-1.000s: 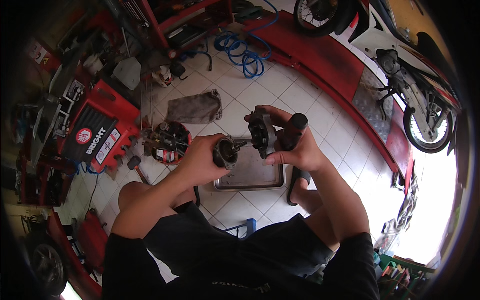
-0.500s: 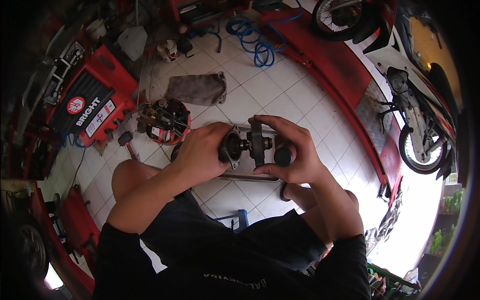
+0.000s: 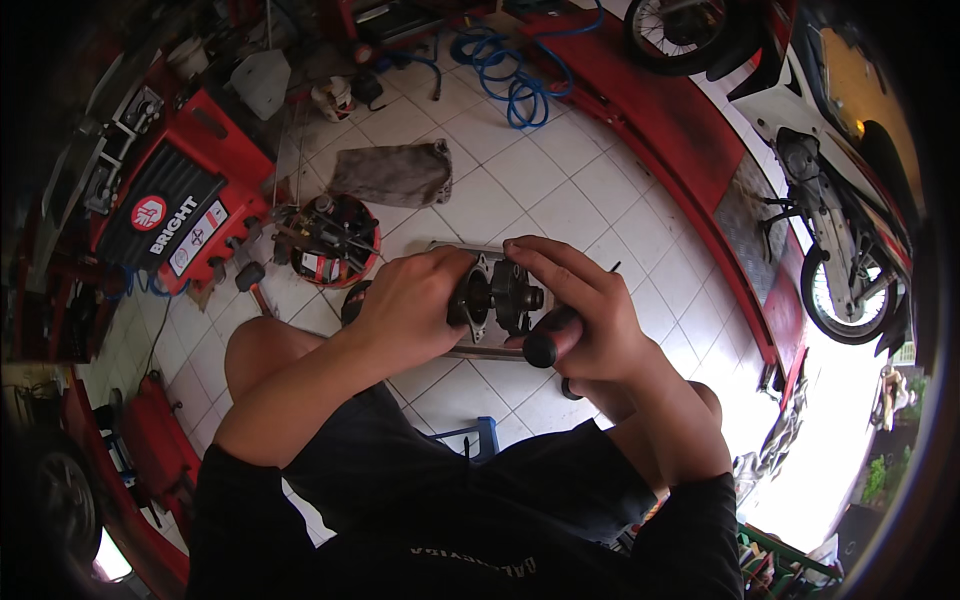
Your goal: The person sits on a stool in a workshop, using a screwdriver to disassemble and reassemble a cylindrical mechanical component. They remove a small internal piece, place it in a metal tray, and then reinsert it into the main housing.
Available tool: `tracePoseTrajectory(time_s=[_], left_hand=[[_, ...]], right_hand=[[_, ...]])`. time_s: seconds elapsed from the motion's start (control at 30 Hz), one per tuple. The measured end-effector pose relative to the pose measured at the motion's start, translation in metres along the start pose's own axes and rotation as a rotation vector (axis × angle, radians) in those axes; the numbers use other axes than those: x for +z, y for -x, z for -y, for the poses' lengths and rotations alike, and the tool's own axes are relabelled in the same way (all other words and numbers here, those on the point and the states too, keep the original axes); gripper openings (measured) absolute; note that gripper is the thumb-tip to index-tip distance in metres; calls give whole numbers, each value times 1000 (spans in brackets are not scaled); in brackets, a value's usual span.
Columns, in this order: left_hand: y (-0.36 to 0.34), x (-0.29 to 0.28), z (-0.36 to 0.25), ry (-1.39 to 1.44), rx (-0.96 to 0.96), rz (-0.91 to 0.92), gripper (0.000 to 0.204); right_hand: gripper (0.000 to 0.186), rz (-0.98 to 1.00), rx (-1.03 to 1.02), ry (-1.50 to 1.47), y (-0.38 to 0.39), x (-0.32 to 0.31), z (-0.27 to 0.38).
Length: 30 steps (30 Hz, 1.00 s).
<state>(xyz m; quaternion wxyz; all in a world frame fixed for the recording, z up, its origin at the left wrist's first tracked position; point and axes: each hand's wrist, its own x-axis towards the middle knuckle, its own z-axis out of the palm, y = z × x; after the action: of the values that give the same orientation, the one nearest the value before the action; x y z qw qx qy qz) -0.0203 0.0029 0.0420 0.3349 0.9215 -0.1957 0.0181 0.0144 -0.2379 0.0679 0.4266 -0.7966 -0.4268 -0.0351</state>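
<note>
Over a grey metal tray point(image 3: 478, 352), my left hand point(image 3: 412, 300) is wrapped round a dark, round metal housing point(image 3: 478, 305) with a flange at its open end. Facing that flange is a dark metal end piece point(image 3: 513, 290) with a short stub on its outer side. My right hand point(image 3: 600, 318) has its fingers on the top edge of the end piece. In the same hand lies a screwdriver point(image 3: 547, 342), its dark handle toward me and a thin shaft poking out beyond the knuckles. The two metal parts sit close together; whether they touch I cannot tell.
A red bowl of tools point(image 3: 375, 250) and a hammer point(image 3: 255, 285) are on the tiles at left, near a red machine point(image 3: 190, 190). Ahead lie a grey rag point(image 3: 390, 175) and a blue hose point(image 3: 520, 90). A red ramp point(image 3: 690, 170) and a motorcycle point(image 3: 830, 220) stand at right.
The end piece and the housing have come closer together. The screwdriver has turned in my right hand: its handle moved left and nearer me, and its shaft now shows.
</note>
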Motion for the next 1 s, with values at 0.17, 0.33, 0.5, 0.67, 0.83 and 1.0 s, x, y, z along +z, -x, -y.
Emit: tracePoseTrajectory(time_s=[0.17, 0.33, 0.5, 0.67, 0.83, 1.0], left_hand=[[-2, 3, 0, 55, 53, -3, 37], [-5, 8, -4, 158, 53, -9, 26], [-7, 8, -11, 173, 55, -43, 26], [-6, 12, -7, 76, 66, -61, 31], [-6, 13, -6, 49, 79, -25, 37], [-7, 10, -8, 21, 76, -77, 33]], right_hand=[[84, 38, 0, 94, 4, -9, 6], [86, 53, 9, 69, 8, -15, 8], [86, 11, 30, -8, 11, -14, 9], [86, 18, 8, 80, 14, -13, 6], [86, 0, 15, 64, 15, -13, 3], [87, -7, 28, 76, 14, -9, 1]])
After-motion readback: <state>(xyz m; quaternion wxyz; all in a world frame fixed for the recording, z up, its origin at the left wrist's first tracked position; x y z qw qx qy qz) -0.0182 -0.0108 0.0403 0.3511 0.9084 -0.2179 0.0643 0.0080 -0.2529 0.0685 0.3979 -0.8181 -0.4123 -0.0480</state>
